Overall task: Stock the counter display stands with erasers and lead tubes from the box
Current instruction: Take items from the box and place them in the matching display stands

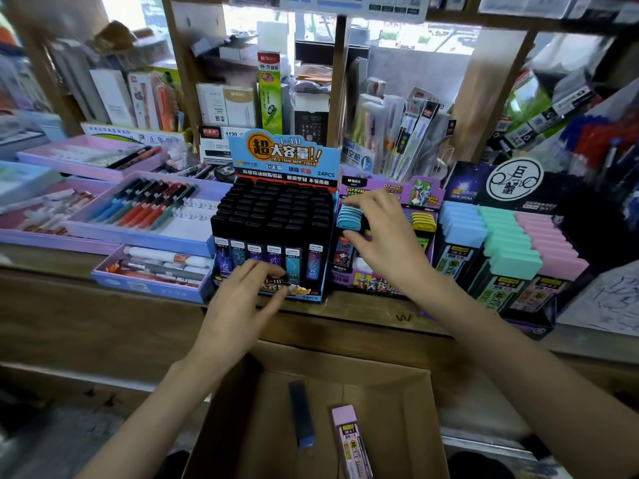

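A blue display stand [283,157] filled with black-capped lead tubes stands on the wooden counter. My left hand [247,295] rests with straight fingers on its front edge. Beside it on the right is a purple stand [390,188] with blue and yellow erasers [423,219]. My right hand [377,229] hovers over its blue row, fingers curved down round a blue eraser [349,216]. Below the counter an open cardboard box [397,406] holds a dark blue lead tube [301,414] and a pink one [351,440].
A dark stand [498,181] with blue, mint and pink lead tubes sits at the right. Lilac pen trays [138,233] fill the counter's left side. Shelves packed with stationery rise behind the stands.
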`<move>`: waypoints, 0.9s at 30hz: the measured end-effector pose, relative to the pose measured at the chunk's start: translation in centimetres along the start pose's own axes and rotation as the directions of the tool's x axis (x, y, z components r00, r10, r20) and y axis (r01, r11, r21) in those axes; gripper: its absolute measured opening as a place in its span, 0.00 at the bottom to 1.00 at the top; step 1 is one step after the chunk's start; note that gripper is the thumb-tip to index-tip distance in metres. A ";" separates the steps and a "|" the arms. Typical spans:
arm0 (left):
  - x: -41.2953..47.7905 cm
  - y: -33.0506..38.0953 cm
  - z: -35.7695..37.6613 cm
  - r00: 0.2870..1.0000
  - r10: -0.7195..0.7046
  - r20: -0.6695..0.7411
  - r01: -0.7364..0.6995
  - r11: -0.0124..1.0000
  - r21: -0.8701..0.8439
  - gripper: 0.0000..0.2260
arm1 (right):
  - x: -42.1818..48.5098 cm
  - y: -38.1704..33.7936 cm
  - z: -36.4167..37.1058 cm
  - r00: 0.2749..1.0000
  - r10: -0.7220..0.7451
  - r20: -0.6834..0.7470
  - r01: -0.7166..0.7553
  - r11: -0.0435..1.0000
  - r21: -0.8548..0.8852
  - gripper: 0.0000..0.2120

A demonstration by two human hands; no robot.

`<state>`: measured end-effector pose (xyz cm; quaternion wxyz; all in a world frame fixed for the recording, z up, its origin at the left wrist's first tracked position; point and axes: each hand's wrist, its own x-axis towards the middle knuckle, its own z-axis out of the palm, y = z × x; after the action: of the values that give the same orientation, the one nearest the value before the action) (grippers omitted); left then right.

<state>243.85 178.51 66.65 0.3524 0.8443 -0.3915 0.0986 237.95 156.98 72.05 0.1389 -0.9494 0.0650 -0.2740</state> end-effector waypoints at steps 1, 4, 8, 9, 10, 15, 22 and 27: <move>0.1 -0.1 -0.4 1.000 0.002 -0.026 -0.003 1.000 -0.016 0.10 | -0.3 -0.4 -0.1 1.000 -0.018 -0.018 0.018 1.000 0.020 0.17; 0.4 -0.6 -1.4 0.996 -0.016 -0.090 0.008 0.996 -0.086 0.07 | -1.7 -1.4 -0.4 0.999 -0.027 -0.044 0.032 0.993 0.118 0.10; -0.7 -1.0 -0.8 0.998 -0.007 -0.063 -0.005 0.981 -0.195 0.05 | -5.7 -1.6 0.5 0.991 0.010 0.136 -0.049 0.957 0.285 0.05; -1.5 -1.1 -0.1 0.999 -0.007 -0.033 0.000 0.975 -0.223 0.05 | -7.1 -1.4 1.2 0.975 0.008 0.223 -0.074 0.955 0.286 0.05; -2.4 -1.2 0.8 1.000 -0.014 0.001 0.014 0.969 -0.246 0.05 | -8.5 -1.1 2.1 0.950 0.015 0.313 -0.103 0.958 0.267 0.05; -8.1 -3.5 7.0 0.942 -0.151 0.299 0.225 0.947 -0.229 0.06 | -15.8 2.1 8.9 0.700 0.248 0.669 -0.339 0.941 0.006 0.06; -13.0 -8.3 13.6 0.724 -0.369 0.583 0.506 0.858 -0.086 0.06 | -24.4 5.8 16.4 0.384 0.546 0.745 -0.701 0.698 -0.150 0.09; -14.3 -10.0 16.2 0.699 -0.274 0.660 0.269 0.957 0.111 0.18 | -26.8 5.0 19.6 0.330 0.650 0.685 -0.823 0.554 -0.129 0.16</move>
<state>239.74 180.56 43.25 0.1962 0.8724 -0.3626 -0.2625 225.68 162.04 41.15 0.3756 -0.8166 0.4030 0.1725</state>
